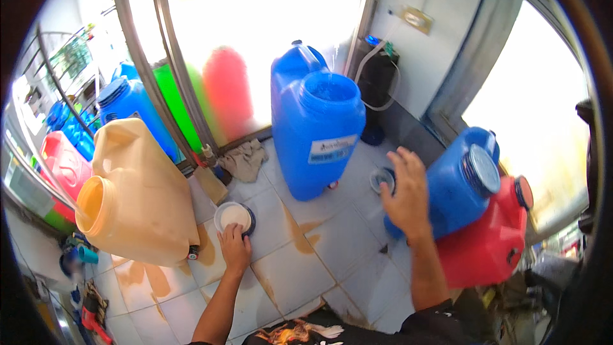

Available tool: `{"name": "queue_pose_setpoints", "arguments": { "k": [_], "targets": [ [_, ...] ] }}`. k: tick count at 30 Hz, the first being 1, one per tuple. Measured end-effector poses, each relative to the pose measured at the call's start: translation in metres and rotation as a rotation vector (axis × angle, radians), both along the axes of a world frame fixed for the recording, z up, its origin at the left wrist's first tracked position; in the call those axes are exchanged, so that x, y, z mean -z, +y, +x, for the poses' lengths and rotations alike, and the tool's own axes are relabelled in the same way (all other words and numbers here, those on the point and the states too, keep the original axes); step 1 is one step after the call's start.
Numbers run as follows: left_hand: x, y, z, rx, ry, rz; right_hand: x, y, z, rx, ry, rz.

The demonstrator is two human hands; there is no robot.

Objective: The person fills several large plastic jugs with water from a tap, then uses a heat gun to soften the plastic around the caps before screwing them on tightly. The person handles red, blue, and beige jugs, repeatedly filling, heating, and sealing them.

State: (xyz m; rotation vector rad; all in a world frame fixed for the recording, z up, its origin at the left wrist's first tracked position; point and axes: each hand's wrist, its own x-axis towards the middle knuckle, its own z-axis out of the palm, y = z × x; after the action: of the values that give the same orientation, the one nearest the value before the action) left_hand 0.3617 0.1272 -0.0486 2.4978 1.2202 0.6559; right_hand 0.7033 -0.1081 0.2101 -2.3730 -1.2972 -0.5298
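My left hand (234, 247) touches the near rim of a round white lid or shallow cup (233, 217) with a dark rim beside it, low over the tiled floor. My right hand (407, 191) is raised with its fingers apart, beside a round, clear-and-dark lid (382, 181). Between and beyond the hands stands an uncapped blue plastic jerrycan (311, 120) bearing a label. An uncapped tan jerrycan (148, 191) is at the left, a thin hose at its mouth. At the right, a capped blue jerrycan (445, 191) leans beside a red one (493, 244).
A grey rag (244, 160) and a small brush-like tool (210, 184) lie by the glass door frame. A black cylinder (376, 81) with a white hose stands in the corner. A red power tool (93, 314) lies lower left. The tiles (292, 268) have brownish stains.
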Motion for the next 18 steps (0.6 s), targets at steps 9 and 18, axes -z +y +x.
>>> {"name": "queue_pose_setpoints", "arguments": {
  "k": [9,18],
  "targets": [
    [-0.057,-0.067,-0.030,0.010,-0.269,-0.173,0.184,0.097,0.164,0.829,0.884,-0.330],
    [-0.061,-0.107,-0.054,-0.161,-0.338,-0.299,0.207,0.080,0.115,0.278,0.720,-0.482]
  ]
}}
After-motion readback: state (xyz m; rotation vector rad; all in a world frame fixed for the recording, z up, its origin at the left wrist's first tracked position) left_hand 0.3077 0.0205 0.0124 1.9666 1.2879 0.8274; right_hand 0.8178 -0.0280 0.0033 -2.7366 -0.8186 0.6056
